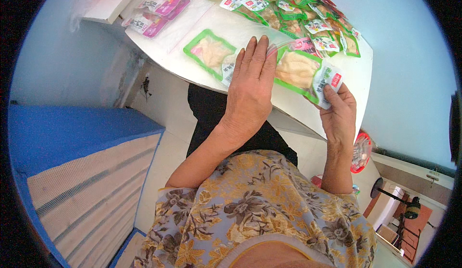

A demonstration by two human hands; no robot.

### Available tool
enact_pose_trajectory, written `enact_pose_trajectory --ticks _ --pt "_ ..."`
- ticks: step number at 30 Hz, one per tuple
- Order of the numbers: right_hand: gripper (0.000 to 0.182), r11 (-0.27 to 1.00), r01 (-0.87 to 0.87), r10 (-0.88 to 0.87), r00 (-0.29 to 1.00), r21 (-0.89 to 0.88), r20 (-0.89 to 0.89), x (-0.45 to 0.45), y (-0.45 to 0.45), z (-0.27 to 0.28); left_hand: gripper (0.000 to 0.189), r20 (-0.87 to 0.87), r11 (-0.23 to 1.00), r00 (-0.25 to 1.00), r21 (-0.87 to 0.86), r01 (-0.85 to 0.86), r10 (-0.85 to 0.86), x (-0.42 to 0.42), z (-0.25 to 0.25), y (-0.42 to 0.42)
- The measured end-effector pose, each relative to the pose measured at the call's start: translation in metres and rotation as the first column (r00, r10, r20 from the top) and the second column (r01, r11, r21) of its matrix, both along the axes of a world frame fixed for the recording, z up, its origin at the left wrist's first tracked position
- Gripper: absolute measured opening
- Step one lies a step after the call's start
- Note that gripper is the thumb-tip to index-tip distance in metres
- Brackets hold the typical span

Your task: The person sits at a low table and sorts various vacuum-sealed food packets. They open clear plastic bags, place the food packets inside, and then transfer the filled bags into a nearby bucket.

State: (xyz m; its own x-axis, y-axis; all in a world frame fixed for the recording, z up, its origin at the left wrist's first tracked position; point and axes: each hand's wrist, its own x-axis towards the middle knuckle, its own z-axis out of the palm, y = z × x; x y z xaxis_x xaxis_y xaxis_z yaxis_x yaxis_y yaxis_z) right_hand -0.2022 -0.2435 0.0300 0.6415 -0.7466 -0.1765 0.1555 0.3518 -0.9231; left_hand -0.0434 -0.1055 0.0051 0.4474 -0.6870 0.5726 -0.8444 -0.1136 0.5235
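Note:
My right hand point(338, 111) pinches the white printed end of a green-bordered food packet point(299, 69), its thumb on top. Pale, folded-looking food shows through that packet's window. My left hand point(252, 82) lies palm down with its fingers stretched out close together, over the mouth of a clear plastic zip bag point(249, 29) with a red seal line. Its thumb is hidden, so any grip on the bag is unclear. A second green-bordered packet point(211, 53) shows under the clear film, left of that hand. The held packet's left end is at the bag's mouth, partly behind my left fingers.
Heaped green-edged packets point(285, 6) cover the back right of the white table point(158, 53). Purple-and-clear packets point(157, 18) lie at the left. A blue-framed mesh-sided rack point(90, 159) stands lower left. A red-rimmed basket point(362, 152) is beyond the table's right end.

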Motion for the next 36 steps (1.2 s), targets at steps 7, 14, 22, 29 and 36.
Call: enact_pose_trajectory --ticks 7,14,22,29,36 --pt "0.03 0.939 -0.138 0.092 0.983 0.315 0.157 0.034 0.037 -0.01 0.056 -0.048 0.998 0.998 -0.052 0.033 -0.036 -0.007 -0.003 -0.007" --pt "0.026 0.91 -0.061 0.002 0.99 0.41 0.144 0.094 0.047 -0.021 0.049 -0.046 0.998 0.998 -0.049 0.035 -0.037 -0.01 -0.005 -0.003" --pt "0.023 0.929 -0.013 -0.033 0.992 0.369 0.119 0.131 0.054 -0.024 0.051 -0.059 1.0 0.998 0.006 0.022 -0.021 -0.004 -0.002 0.001" --pt "0.02 0.962 -0.099 0.09 0.995 0.253 0.047 0.114 0.031 -0.032 0.063 -0.057 0.998 0.998 0.054 0.016 -0.013 -0.005 -0.002 0.0" --pt "0.032 0.967 -0.174 0.141 0.974 -0.186 -0.178 0.05 -0.012 0.004 0.059 -0.035 0.997 0.999 0.072 0.029 -0.026 -0.005 -0.006 0.001"
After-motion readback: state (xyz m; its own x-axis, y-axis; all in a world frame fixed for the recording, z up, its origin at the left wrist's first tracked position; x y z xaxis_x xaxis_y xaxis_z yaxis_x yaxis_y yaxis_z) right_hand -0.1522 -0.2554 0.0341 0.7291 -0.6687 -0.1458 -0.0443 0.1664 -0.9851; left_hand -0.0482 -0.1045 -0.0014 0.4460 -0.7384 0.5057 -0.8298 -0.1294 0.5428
